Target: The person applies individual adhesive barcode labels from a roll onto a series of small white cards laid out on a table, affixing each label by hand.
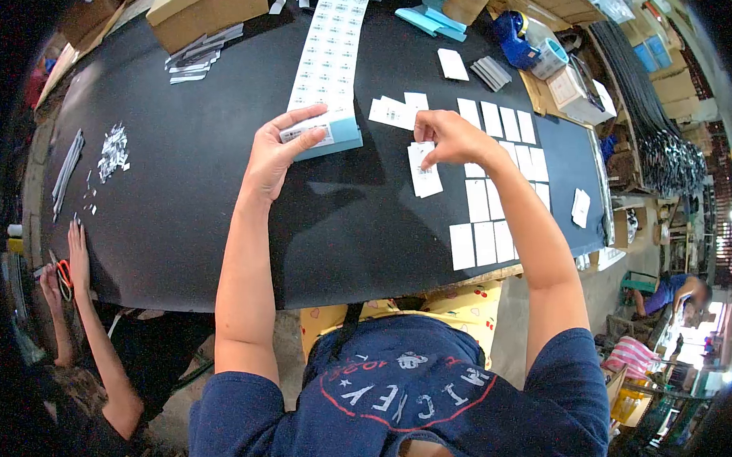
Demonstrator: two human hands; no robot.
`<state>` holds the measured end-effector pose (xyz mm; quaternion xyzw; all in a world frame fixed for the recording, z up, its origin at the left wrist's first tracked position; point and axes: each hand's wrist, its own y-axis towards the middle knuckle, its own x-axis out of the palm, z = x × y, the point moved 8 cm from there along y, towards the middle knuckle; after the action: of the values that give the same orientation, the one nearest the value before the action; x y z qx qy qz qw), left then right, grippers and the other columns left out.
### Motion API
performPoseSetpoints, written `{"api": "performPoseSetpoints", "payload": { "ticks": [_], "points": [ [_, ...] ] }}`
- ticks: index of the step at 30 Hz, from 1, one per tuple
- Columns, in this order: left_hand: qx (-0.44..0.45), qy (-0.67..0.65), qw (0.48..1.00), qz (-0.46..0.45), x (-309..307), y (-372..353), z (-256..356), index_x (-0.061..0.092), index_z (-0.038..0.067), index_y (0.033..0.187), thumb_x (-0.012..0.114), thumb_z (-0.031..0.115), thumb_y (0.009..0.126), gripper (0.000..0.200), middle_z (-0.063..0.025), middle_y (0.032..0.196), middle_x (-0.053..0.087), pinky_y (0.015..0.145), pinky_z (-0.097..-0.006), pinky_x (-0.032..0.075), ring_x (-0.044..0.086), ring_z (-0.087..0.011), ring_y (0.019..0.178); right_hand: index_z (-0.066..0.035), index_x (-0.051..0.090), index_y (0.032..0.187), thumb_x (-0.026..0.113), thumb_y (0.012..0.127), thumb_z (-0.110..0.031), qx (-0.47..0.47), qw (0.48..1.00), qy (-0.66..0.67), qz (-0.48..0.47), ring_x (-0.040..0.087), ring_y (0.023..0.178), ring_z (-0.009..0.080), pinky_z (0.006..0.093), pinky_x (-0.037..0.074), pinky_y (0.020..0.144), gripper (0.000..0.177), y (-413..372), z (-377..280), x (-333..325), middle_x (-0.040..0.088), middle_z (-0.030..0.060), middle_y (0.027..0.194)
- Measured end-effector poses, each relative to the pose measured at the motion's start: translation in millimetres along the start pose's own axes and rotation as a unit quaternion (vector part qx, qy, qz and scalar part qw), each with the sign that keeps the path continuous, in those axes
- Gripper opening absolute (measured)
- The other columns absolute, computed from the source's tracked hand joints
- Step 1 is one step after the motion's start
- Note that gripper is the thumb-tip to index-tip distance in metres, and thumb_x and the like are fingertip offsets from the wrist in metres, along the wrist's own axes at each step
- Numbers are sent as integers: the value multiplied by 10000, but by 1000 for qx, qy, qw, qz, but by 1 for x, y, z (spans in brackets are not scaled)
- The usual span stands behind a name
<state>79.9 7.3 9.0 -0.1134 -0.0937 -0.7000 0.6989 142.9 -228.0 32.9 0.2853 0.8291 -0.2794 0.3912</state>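
A long strip of printed white labels (328, 54) on a roll-like backing runs down the black table toward me. My left hand (276, 149) is closed around its near end, thumb on top, where the light-blue backing (345, 131) shows folded under. My right hand (459, 141) pinches a white card (422, 156) at the top of a small overlapping pile, which carries faint print. Just beyond the pile lie more loose white cards (393, 113). Rows of white cards (484, 200) are laid out to the right, partly hidden beneath my right forearm.
A cardboard box (204, 13) stands at the back left beside dark strips (203, 58). Paper scraps (113, 151) lie at left, near a co-worker's hands with orange-handled scissors (64, 276). Tape rolls (549, 54) and a white box (579, 95) occupy the back right.
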Motion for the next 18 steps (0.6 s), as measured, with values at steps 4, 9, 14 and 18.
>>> {"api": "performPoseSetpoints", "payload": {
  "ticks": [4, 9, 14, 18],
  "points": [
    [8, -3, 1000, -15, 1, 0, 0, 651, 34, 1166, 771, 152, 776, 425, -117, 1183, 625, 955, -318, 459, 596, -185, 1068, -56, 606, 971, 862, 551, -128, 1, 1000, -20, 2, 602, 798, 214, 346, 477, 701, 498, 13, -11, -19, 611, 73, 811],
    [7, -18, 1000, -17, 2, 0, 1, 652, 33, 1163, 774, 152, 772, 426, -116, 1182, 626, 950, -321, 463, 603, -185, 1057, -79, 607, 1061, 812, 575, -69, -20, 998, -56, -4, 608, 863, 247, 370, 493, 759, 528, 55, -22, -36, 614, 97, 904],
    [4, -28, 1000, 2, 0, -1, 2, 676, 35, 1119, 806, 182, 746, 421, -144, 1137, 636, 931, -312, 465, 600, -189, 1032, -67, 547, 1202, 846, 566, -138, -49, 987, -128, 82, 586, 997, 303, 386, 487, 860, 706, 75, -22, -29, 595, 139, 1023],
    [6, -50, 999, -3, 0, -1, 5, 677, 35, 1118, 806, 174, 744, 420, -141, 1134, 637, 937, -314, 461, 598, -188, 1036, 5, 631, 1061, 899, 503, -359, 96, 983, -121, 102, 590, 1043, 341, 393, 486, 886, 718, 65, 0, -30, 623, 198, 1048]
  ]
}}
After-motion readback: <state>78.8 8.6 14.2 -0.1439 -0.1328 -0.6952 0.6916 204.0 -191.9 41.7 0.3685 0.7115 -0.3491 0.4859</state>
